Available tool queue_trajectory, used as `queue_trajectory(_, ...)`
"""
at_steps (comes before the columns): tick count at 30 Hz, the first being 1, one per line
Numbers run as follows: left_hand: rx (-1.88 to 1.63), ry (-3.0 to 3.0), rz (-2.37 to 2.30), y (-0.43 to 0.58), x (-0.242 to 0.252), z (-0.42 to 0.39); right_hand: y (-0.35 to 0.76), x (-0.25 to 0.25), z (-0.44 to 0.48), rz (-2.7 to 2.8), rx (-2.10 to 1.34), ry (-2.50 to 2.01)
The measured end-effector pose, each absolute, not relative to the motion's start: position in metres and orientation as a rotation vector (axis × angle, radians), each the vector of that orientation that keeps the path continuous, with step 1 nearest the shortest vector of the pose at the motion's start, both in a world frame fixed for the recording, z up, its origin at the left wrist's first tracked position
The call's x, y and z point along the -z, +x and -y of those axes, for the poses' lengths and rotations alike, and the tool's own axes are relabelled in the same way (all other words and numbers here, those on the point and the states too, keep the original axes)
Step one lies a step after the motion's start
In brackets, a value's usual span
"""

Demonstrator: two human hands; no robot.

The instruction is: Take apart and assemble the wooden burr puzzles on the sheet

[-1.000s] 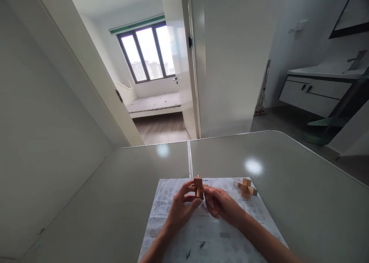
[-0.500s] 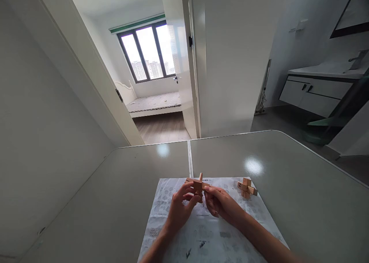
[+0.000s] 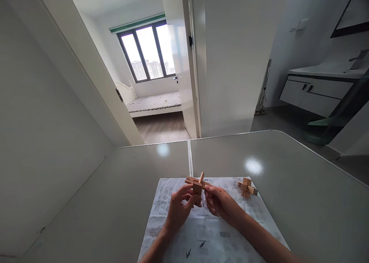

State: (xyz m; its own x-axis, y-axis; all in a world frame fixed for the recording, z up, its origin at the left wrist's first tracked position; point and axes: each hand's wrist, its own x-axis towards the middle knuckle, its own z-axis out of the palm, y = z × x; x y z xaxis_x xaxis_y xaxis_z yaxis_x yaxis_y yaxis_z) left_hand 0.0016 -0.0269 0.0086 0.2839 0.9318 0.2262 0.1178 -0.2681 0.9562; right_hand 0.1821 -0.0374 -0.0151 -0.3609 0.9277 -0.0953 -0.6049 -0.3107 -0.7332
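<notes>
Two bare hands, both pinching the same wooden puzzle [image 3: 197,189], held up above the printed sheet [image 3: 213,226], near its far edge and left of its middle. Left hand [image 3: 178,207]: thumb and fingers pinch the block from the left side, other fingers curled behind. Right hand [image 3: 219,202]: thumb and fingertips pinch the right end of the crossbar [image 3: 189,179], remaining fingers bent under. Crossbar lies slantwise behind the block, dark mark on its left end. Round peg [image 3: 201,177] sticks up from the puzzle, top leaning slightly right. Exact joint between pieces hidden, cannot tell

Second wooden puzzle [image 3: 246,188] on the sheet's far right corner, pieces crossed, a "2" on one end, well apart from both hands. Sheet lies on the grey bench [image 3: 138,182], rows of small printed figures, two dark green marks in its near part. Behind: open door [image 3: 183,63], window [image 3: 147,52], bed [image 3: 155,102]; right, white sink cabinet [image 3: 317,92] with faucet [image 3: 359,58]
</notes>
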Motion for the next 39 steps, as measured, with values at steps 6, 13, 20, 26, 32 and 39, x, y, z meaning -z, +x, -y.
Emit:
queue_trajectory(6, -1.096, 1.583, -0.956, 0.001, -0.007, 0.026, 0.182, 0.016, 0.039, 0.715, -1.836, -0.651)
queue_trajectory(13, -1.117, 1.619, -0.930, 0.001, -0.007, 0.025, 0.179, 0.011, 0.042, 0.687, -1.798, -0.676)
queue_trajectory(20, -1.158, 1.676, -0.919, 0.003, -0.013, 0.028, 0.176, 0.006, 0.043, 0.655, -1.782, -0.690)
queue_trajectory(26, -1.134, 1.784, -0.923, 0.002, -0.016, 0.033, 0.180, 0.005, 0.042, 0.558, -1.756, -0.694)
queue_trajectory(32, -1.213, 1.682, -1.015, 0.000, -0.012, 0.029, 0.182, 0.014, 0.039, 0.495, -1.771, -0.658)
queue_trajectory(39, -1.304, 1.683, -1.240, -0.012, -0.014, 0.017, 0.184, 0.013, 0.039, 0.466, -1.792, -0.640)
